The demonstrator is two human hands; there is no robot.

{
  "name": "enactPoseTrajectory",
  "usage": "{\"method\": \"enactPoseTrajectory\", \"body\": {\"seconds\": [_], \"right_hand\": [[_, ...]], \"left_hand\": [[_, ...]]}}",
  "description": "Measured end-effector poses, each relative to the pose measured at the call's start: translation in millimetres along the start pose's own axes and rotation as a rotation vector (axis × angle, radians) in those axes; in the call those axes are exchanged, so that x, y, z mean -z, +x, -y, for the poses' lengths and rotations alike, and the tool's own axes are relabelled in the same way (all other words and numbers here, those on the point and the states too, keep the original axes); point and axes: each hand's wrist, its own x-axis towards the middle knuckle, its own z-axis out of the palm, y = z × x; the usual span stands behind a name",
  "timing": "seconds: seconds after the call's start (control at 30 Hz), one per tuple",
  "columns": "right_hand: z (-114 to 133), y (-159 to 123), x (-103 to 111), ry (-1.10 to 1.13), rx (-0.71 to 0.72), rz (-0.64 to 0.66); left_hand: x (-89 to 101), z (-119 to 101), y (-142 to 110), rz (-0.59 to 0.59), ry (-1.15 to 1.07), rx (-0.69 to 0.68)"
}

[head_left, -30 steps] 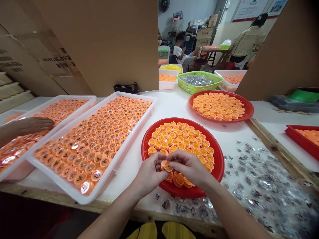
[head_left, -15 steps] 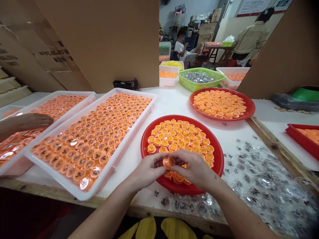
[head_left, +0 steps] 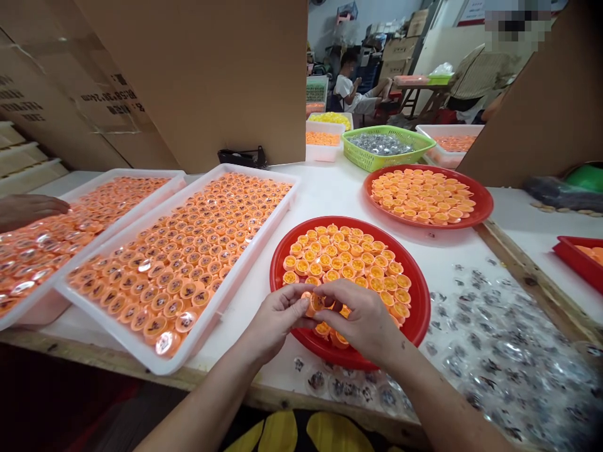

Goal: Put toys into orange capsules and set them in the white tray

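- Cardboard partitions (head_left: 188,81) flank a white bench (head_left: 330,194) in a crowded workshop, a white tray (head_left: 230,282) of orange cups at left.
- Left hand (head_left: 276,320) and right hand (head_left: 362,317) meet over a red plastic plate (head_left: 423,301).
- Their fingers (head_left: 296,306) pinch one orange plastic cup (head_left: 315,304) from both sides, above the plate's near part.
- Clear plastic domes (head_left: 499,351) lie scattered near and right.
- A co-worker's hand (head_left: 31,210) reaches in at far left.

Orange cap (head_left: 314,304) half hidden between left hand (head_left: 276,323), right hand (head_left: 362,320); co-worker's hand (head_left: 28,210) cut off at left edge; dome prints (head_left: 490,351) too small to read.
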Motion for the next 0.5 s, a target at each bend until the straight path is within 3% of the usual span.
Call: {"method": "enactPoseTrajectory", "body": {"seconds": [0.5], "right_hand": [[-7.4, -11.7, -0.8, 0.333, -0.223, 0.003]], "left_hand": [[-18.6, -1.1, -7.8, -0.133, 0.100, -0.117]]}}
